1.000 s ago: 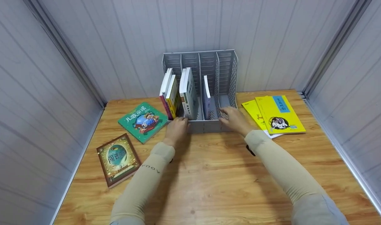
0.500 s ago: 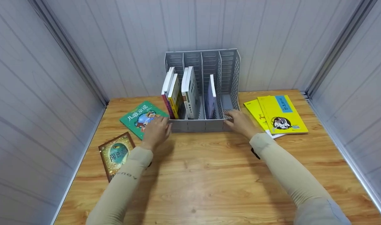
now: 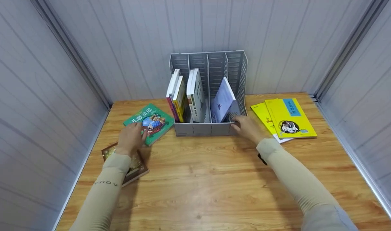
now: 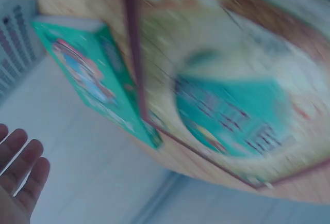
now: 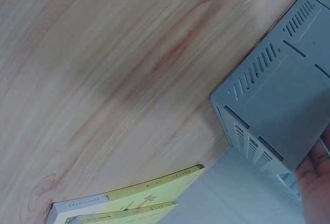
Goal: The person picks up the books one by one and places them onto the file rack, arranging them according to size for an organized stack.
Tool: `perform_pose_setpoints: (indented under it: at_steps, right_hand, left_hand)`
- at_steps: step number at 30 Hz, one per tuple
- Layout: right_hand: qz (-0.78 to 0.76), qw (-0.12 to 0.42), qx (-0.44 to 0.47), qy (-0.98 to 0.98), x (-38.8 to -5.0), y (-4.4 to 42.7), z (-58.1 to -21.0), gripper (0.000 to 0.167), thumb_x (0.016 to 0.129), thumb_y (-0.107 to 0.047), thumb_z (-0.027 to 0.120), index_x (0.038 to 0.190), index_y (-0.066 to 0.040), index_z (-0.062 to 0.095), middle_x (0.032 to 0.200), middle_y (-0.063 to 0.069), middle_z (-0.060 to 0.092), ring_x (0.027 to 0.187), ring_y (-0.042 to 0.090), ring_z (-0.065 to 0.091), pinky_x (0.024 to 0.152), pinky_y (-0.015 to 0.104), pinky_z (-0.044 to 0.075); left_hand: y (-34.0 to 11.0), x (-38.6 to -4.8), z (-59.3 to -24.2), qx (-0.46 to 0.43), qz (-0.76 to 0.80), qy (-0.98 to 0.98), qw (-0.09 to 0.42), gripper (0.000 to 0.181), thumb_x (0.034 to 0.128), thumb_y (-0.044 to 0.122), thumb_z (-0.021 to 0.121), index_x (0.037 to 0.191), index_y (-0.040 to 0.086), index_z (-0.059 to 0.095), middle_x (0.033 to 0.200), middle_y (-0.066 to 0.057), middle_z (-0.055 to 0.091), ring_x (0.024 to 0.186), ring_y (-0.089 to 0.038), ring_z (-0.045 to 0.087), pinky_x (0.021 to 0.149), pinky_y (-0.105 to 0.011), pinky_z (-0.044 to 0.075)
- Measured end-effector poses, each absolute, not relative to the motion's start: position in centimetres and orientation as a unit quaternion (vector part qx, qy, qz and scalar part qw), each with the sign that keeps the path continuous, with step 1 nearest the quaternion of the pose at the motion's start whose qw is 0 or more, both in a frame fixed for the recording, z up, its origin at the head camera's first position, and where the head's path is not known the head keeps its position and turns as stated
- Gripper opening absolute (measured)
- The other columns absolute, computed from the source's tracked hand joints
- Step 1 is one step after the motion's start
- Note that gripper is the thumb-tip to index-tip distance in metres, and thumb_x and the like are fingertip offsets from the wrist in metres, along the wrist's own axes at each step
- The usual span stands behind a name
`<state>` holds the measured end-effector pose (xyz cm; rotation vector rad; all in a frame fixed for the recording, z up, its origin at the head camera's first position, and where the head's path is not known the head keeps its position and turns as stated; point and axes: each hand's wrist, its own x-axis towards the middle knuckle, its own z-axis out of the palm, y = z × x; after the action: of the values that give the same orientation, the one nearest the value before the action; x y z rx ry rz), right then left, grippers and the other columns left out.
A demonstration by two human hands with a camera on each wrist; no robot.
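Observation:
My left hand (image 3: 130, 138) hovers over the brown-framed book (image 3: 138, 166), its fingertips near the green book (image 3: 157, 123). In the left wrist view, that hand's fingers (image 4: 32, 175) are spread and hold nothing; the brown-framed book (image 4: 227, 105) is blurred. With my right hand (image 3: 249, 129) I grip the front right corner of the grey rack (image 3: 200, 129); the right wrist view shows the fingers (image 5: 318, 162) at its edge. A purple-blue book (image 3: 222, 102) leans rightward in the rack, its top tilted over the rightmost compartment.
Two books with white page edges stand in the second compartment (image 3: 197, 96); pink and yellow ones (image 3: 180, 99) stand in the leftmost. Overlapping yellow books (image 3: 295, 122) lie right of the rack. Panel walls (image 3: 214, 25) enclose the wooden table (image 3: 198, 179).
My left hand has left the rack's front and moved left and nearer, over the flat books. The purple-blue book has tipped from upright to leaning right. My right hand remains at the rack.

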<state>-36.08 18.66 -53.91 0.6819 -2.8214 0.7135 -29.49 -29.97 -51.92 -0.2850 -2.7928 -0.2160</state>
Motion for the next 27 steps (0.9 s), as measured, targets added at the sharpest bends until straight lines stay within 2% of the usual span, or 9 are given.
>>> perform_pose_setpoints:
  at_steps: [6,12,20,23,27]
  right_hand:
    - [0.245,0.085,0.235,-0.937,-36.1,18.6,-54.6,0.024,0.107,-0.012,0.066,0.118,0.008,0.074,0.117,0.027,0.077,0.112,0.046,0.073,0.104,0.058,0.057]
    - [0.236,0.083,0.228,-0.941,-36.1,18.3,-54.5,0.023,0.109,-0.010,0.062,0.114,0.007,0.076,0.113,0.026,0.079,0.108,0.044,0.075,0.099,0.058,0.059]
    - [0.238,0.060,0.222,-0.944,-36.2,18.1,-54.4,0.022,0.109,-0.009,0.061,0.111,0.005,0.078,0.108,0.025,0.079,0.102,0.043,0.075,0.095,0.057,0.060]
    - [0.239,0.056,0.217,-0.945,-36.3,18.1,-54.5,0.024,0.110,-0.009,0.061,0.114,0.006,0.079,0.109,0.026,0.079,0.102,0.043,0.075,0.095,0.057,0.060]
    - [0.243,0.049,0.208,-0.946,-36.4,18.0,-54.6,0.025,0.110,-0.010,0.060,0.117,0.005,0.079,0.113,0.025,0.080,0.105,0.042,0.076,0.097,0.057,0.060]
  left_hand:
    - [-33.6,-28.9,-51.6,-0.043,-0.065,-0.997,0.026,0.055,0.1083,0.035,0.065,0.133,-0.014,0.058,0.128,-0.038,0.066,0.108,-0.052,0.070,0.090,-0.065,0.060]
    - [-37.1,-28.1,-51.7,0.001,-0.095,-0.992,-0.086,0.083,0.1073,0.047,0.064,0.151,-0.019,0.041,0.147,-0.046,0.049,0.131,-0.062,0.056,0.107,-0.071,0.050]
    - [-40.4,-26.5,-52.7,0.053,-0.135,-0.975,-0.166,0.115,0.1001,0.065,0.068,0.162,-0.020,0.021,0.161,-0.051,0.025,0.144,-0.069,0.038,0.117,-0.076,0.039]
    - [-41.2,-26.1,-53.2,0.060,-0.154,-0.969,-0.184,0.123,0.0970,0.071,0.068,0.162,-0.020,0.016,0.163,-0.051,0.022,0.146,-0.069,0.034,0.118,-0.076,0.037]
    - [-41.9,-25.8,-53.7,0.056,-0.166,-0.964,-0.200,0.131,0.0931,0.077,0.069,0.161,-0.022,0.016,0.161,-0.051,0.027,0.146,-0.068,0.037,0.117,-0.075,0.039]
